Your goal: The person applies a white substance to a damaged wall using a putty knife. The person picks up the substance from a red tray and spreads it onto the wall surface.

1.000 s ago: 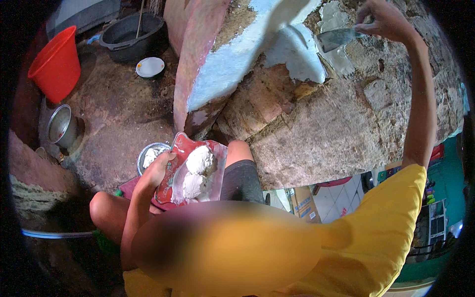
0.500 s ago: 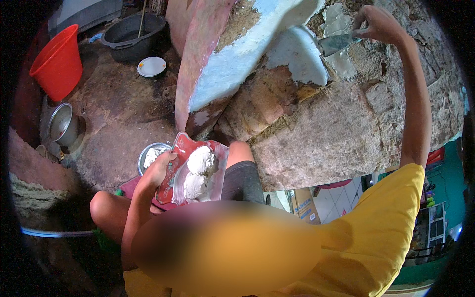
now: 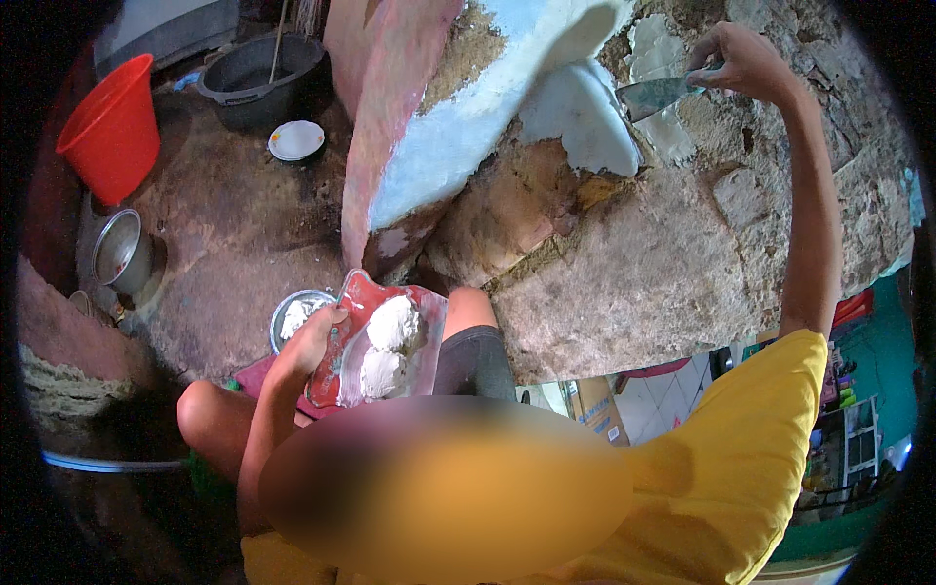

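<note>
With the middle of our view as the clock's centre, our left hand (image 3: 314, 338) sits between eight and nine o'clock, gripping the red board (image 3: 358, 300) by its near-left edge. The thumb presses on its upper face; the fingers beneath are hidden, so we cannot tell how they are set. The board lies toward eight o'clock, in front of our dark shorts (image 3: 477, 365), and bears two rounded mounds of white paste (image 3: 394, 324), one touching the other.

Our right hand (image 3: 744, 62) is raised near two o'clock, its thumb and fingers pinching the handle end of the scraper (image 3: 655, 96). The blade points toward nine o'clock from the hand, its tip at the edge of the light-blue paint (image 3: 429, 156). We cannot tell whether the blade presses on the rough wall (image 3: 673, 263) or stands just off it. Pale smears (image 3: 655, 47) show on the wall beside the blade, above and below it.

Just under nine o'clock, beyond our left hand, we see a metal bowl (image 3: 275, 331) holding more white paste. Farther out on the floor (image 3: 219, 210) stand a metal pot (image 3: 119, 252) at nine, a red bucket (image 3: 112, 132) near ten, and a white plate (image 3: 296, 140) and a black tub (image 3: 244, 96) between ten and eleven.
</note>
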`<action>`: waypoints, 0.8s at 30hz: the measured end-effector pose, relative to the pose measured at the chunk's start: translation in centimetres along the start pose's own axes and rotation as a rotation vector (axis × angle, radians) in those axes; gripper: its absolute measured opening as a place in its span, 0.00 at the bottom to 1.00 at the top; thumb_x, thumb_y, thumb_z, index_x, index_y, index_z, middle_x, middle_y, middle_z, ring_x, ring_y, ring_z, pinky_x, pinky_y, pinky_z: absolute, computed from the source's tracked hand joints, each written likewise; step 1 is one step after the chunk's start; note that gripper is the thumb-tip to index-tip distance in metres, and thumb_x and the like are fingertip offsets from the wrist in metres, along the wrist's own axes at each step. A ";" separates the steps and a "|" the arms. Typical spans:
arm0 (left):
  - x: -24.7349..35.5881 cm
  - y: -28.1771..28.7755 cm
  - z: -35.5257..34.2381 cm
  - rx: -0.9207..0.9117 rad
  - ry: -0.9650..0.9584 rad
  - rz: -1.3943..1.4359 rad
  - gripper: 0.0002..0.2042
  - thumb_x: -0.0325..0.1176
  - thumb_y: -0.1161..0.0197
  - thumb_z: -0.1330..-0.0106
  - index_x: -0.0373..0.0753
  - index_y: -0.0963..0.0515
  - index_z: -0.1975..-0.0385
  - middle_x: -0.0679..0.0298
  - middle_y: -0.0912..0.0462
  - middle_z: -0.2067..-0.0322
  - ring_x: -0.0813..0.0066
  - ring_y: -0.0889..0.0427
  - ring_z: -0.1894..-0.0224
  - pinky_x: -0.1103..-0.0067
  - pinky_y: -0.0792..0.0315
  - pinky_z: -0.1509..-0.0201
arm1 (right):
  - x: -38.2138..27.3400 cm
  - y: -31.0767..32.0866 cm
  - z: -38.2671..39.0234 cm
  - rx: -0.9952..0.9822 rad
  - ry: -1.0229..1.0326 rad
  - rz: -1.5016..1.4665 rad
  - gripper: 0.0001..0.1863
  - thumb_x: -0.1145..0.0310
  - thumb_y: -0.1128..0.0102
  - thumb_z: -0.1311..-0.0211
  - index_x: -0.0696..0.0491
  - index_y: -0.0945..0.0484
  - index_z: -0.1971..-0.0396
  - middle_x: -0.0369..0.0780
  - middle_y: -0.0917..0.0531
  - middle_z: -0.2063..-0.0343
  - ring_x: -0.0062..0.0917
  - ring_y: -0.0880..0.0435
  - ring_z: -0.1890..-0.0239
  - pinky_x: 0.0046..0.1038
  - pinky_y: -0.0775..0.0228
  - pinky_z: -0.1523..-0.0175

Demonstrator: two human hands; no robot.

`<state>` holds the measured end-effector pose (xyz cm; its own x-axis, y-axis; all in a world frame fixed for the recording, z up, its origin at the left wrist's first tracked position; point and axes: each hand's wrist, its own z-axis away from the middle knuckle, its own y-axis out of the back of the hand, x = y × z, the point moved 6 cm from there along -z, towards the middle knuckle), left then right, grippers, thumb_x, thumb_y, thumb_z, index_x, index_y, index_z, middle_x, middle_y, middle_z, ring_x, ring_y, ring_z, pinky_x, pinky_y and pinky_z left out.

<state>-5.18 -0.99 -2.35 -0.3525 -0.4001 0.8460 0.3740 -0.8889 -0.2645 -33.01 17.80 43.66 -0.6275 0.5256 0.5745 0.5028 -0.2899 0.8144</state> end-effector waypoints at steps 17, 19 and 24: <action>-1.5 0.7 -1.2 -0.015 0.029 0.050 0.17 0.40 0.54 0.37 0.34 0.24 0.62 0.63 0.21 0.66 0.72 0.24 0.66 0.76 0.31 0.57 | 3.9 4.1 0.8 0.121 0.073 0.138 0.15 0.54 0.32 0.53 0.50 0.17 0.71 0.39 0.20 0.76 0.25 0.21 0.75 0.29 0.29 0.70; -0.8 0.2 -0.6 -0.034 0.033 0.054 0.16 0.40 0.54 0.36 0.34 0.24 0.62 0.62 0.20 0.66 0.72 0.24 0.66 0.76 0.31 0.57 | 1.3 4.7 0.0 0.085 0.132 0.184 0.17 0.51 0.32 0.56 0.49 0.16 0.73 0.40 0.19 0.78 0.28 0.19 0.73 0.31 0.29 0.68; 1.1 -0.6 1.1 -0.004 0.059 -0.001 0.17 0.40 0.54 0.36 0.34 0.24 0.61 0.62 0.20 0.64 0.72 0.23 0.64 0.76 0.31 0.56 | -1.1 4.3 -1.4 -0.048 -0.097 0.281 0.19 0.47 0.31 0.61 0.48 0.15 0.76 0.41 0.18 0.80 0.32 0.19 0.73 0.34 0.30 0.68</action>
<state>-4.87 -0.63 -0.70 -0.4031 -0.4114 0.8175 0.3706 -0.8901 -0.2652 -30.99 14.83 46.68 -0.4073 0.4925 0.7691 0.6185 -0.4709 0.6291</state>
